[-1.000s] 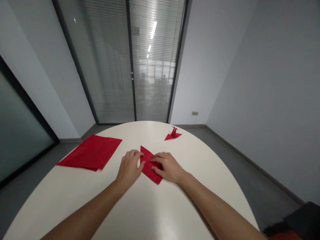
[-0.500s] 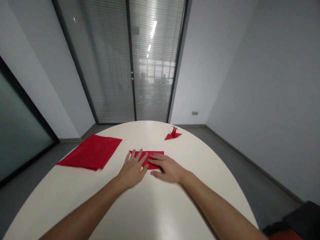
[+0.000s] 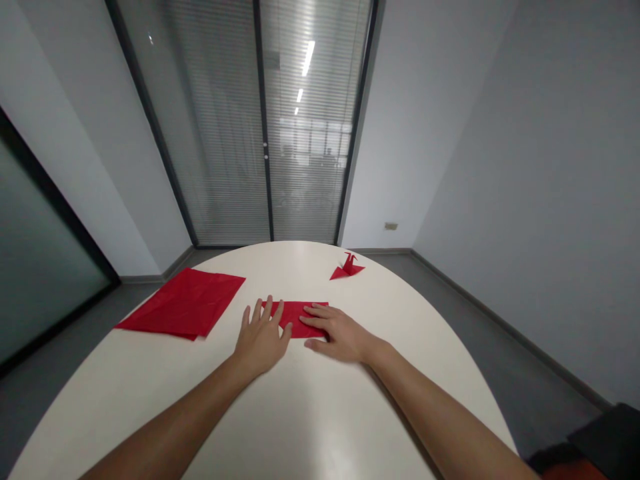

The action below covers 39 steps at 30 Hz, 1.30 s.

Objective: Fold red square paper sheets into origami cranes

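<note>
A folded piece of red paper [image 3: 294, 320] lies flat on the white table, its long side running left to right. My left hand [image 3: 262, 339] rests with spread fingers over its left end, hiding that edge. On the right end, the outstretched fingers of my right hand [image 3: 340, 335] lie on the paper, with the thumb apart from it on the table. Neither hand grips anything. Beyond my right hand stands a red origami crane [image 3: 349, 267] with its wings spread.
Larger red paper sheets [image 3: 185, 303] lie at the table's left edge, seemingly stacked. The round white table [image 3: 280, 427] fills the foreground. Past its far edge is a glass partition with blinds [image 3: 225, 167]. A dark object [image 3: 607, 437], partly out of view, is at lower right.
My left hand has slid left along the folded paper, uncovering more of its middle. My right hand has shifted very slightly right and stays on the paper.
</note>
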Available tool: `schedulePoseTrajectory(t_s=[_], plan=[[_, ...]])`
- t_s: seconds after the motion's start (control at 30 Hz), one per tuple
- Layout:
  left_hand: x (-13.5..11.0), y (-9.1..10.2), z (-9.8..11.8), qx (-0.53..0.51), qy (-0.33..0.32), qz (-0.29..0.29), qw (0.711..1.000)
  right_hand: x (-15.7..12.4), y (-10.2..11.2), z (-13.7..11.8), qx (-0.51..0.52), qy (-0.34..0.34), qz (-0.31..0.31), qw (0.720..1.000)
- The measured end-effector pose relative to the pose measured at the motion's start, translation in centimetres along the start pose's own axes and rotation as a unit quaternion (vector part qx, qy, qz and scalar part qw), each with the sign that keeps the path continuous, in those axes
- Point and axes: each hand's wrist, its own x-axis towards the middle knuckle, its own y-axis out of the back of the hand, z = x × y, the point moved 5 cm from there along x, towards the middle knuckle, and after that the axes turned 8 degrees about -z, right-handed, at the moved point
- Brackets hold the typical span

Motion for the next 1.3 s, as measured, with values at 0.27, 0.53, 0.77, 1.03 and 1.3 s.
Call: schedulePoseTrajectory(t_s=[0.27, 0.53, 0.77, 1.03, 1.3], plan=[[0.2, -0.4, -1.3, -0.033, -0.005, -0.012, 0.999, -0.3, 1.3, 0.1, 0.008, 0.020, 0.025, 0.999], [0.1, 0.4, -1.0, -0.070, -0.093, 0.041, 0.992, -0.1, 2.1, -0.7, 0.000, 0.033, 0.036, 0.999], [0.0, 0.8, -0.1, -0.134, -0.168, 0.016, 0.976, 0.0, 2.1, 0.0, -0.021, 0.005, 0.046, 0.999], [-0.5, 1.2, 0.5, -0.192, -0.222, -0.007, 0.956, -0.4, 1.9, 1.0, -0.003, -0.081, 0.087, 0.993], [-0.7, 1.7, 0.8, -0.202, -0.231, 0.003, 0.952, -0.1, 1.9, 0.3, -0.019, -0.026, 0.117, 0.993]])
